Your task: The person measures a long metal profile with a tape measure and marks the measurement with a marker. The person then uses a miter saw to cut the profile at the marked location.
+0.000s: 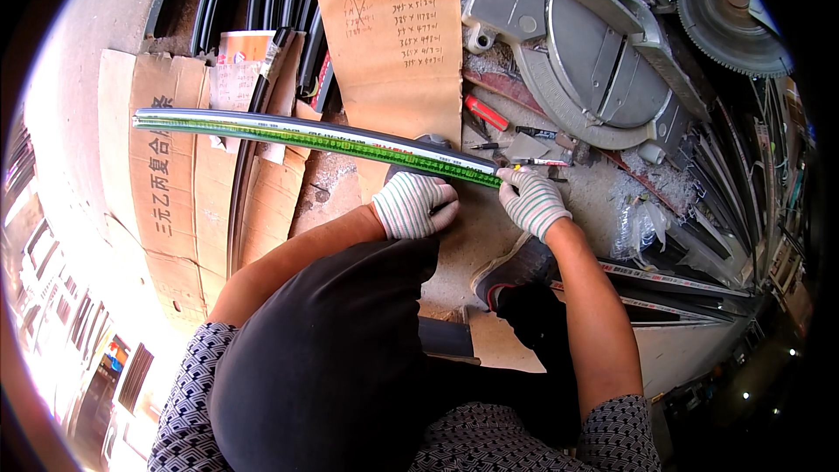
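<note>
A long dark strip (pixel 297 125) with a pale printed face is being held crosswise, and a green measuring tape (pixel 402 158) is being stretched along its near edge.

The right hand (pixel 535 201) pinches a strip (pixel 367 132) and tape (pixel 367 153) at their 3 o'clock end; the left hand (pixel 411 205) curls near the tape. A saw (pixel 603 61) sits toward 2 o'clock, cardboard (pixel 197 210) at 9.

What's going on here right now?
A person's gloved right hand is at the right end of a green measuring tape lying along a long dark strip. The gloved left hand is curled just below it; its grip is unclear. A saw stands beyond, at upper right.
</note>
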`<state>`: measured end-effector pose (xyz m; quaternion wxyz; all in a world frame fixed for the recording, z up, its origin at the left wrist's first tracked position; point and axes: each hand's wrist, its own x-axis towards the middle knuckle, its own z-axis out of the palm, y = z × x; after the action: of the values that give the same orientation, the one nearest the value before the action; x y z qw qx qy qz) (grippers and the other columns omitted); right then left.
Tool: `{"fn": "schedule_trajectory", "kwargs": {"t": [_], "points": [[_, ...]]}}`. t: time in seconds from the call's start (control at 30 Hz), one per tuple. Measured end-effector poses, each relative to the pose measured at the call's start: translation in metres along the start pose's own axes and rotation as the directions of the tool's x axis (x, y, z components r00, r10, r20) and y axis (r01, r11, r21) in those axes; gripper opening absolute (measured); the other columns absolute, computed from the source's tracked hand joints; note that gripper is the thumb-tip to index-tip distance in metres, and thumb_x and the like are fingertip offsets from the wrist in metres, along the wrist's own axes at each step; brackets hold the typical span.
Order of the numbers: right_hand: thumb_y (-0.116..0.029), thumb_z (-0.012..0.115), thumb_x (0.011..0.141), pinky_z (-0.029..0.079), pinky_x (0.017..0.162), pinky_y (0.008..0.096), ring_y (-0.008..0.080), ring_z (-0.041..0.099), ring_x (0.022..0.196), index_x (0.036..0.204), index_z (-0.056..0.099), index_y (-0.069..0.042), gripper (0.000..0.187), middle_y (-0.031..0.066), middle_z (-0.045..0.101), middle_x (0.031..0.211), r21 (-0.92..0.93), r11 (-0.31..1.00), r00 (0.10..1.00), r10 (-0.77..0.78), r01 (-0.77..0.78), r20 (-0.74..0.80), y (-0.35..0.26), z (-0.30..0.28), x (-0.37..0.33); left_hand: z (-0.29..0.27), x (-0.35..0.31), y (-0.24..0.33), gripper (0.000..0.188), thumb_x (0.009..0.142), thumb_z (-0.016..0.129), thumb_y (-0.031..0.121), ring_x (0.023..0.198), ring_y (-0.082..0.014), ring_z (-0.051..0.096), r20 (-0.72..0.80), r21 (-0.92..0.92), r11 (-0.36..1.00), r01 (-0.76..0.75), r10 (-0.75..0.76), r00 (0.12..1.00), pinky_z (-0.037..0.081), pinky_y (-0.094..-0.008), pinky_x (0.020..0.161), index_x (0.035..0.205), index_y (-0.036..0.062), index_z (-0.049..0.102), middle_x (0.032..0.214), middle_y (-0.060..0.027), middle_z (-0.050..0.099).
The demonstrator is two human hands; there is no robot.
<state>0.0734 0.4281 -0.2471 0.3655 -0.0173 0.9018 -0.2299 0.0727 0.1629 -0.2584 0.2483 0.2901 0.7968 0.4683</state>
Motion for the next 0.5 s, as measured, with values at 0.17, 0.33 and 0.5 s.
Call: {"fn": "schedule_trajectory", "kwargs": {"t": [0.17,0.33,0.5], "points": [[-0.025,0.058,0.096,0.054,0.087,0.0471,0.0403,0.068,0.093,0.112,0.076,-0.01,0.028,0.0213,0.071,0.1,-0.002,1.0,1.0,0.013,-0.013,0.006,-0.0023,-0.001,-0.0005,-0.0002,-0.0003,0.0,0.012,0.089,0.068,0.016,0.072,-0.0355,0.066,0.011,0.004,1.0,0.004,-0.004,1.0,0.052,-0.0461,0.07,0.086,0.0054,0.072,0.072,-0.0129,0.065],[-0.025,0.058,0.096,0.054,0.087,0.047,0.04,0.069,0.093,0.112,0.076,-0.01,0.028,0.0209,0.072,0.101,-0.018,1.0,0.999,0.018,-0.018,0.029,-0.0008,-0.0012,0.0009,0.0002,-0.0008,-0.002,0.02,0.092,0.064,0.024,0.078,-0.0382,0.067,0.05,0.002,1.0,0.024,-0.024,0.998,0.053,-0.0464,0.072,0.089,0.0062,0.071,0.078,-0.0159,0.067],[-0.025,0.058,0.096,0.054,0.087,0.0469,0.0399,0.069,0.092,0.112,0.076,-0.01,0.028,0.0212,0.071,0.099,-0.011,1.0,1.0,0.006,-0.006,0.013,-0.0022,-0.0016,-0.0006,-0.0002,-0.001,-0.0015,0.02,0.093,0.064,0.024,0.077,-0.0383,0.067,0.046,0.008,1.0,0.024,-0.024,0.999,0.053,-0.0464,0.072,0.088,0.0061,0.071,0.078,-0.016,0.067]]}}
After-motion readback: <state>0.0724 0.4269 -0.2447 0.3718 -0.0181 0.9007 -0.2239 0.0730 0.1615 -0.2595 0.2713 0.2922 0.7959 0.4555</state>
